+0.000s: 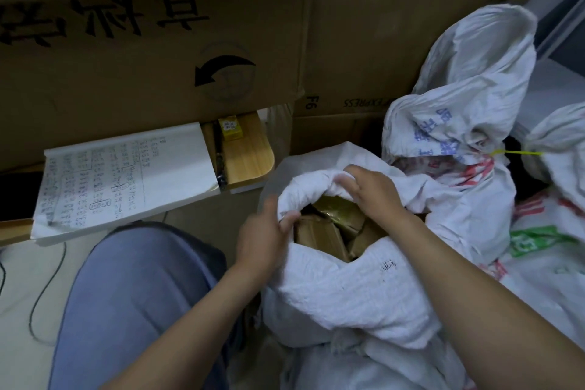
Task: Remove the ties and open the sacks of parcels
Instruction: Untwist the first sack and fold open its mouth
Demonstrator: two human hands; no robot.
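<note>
Parcels (329, 226) of brown card showed through the mouth of the near sack (357, 291), which stood just below mid-frame, with the person's knee (136, 288) at its 8 o'clock. The right hand (370, 193) was clamped on the rolled rim at the mouth's 12 o'clock side, fingers curled over the cloth. The left hand (266, 231) gripped the rim at 9 o'clock with the thumb hooked inside, its fingers too blurred to read. Set against each other like that, the hands seemed to be stretching the mouth wide and rolling the cloth down so it would stay open. No tie was visible on this sack. At 2 o'clock a second sack (459, 136) leaned against the cardboard boxes (364, 41), its neck bunched under a yellow tie (512, 152), so it looked likely to be next. A notebook (123, 174) lay at 9 o'clock.
</note>
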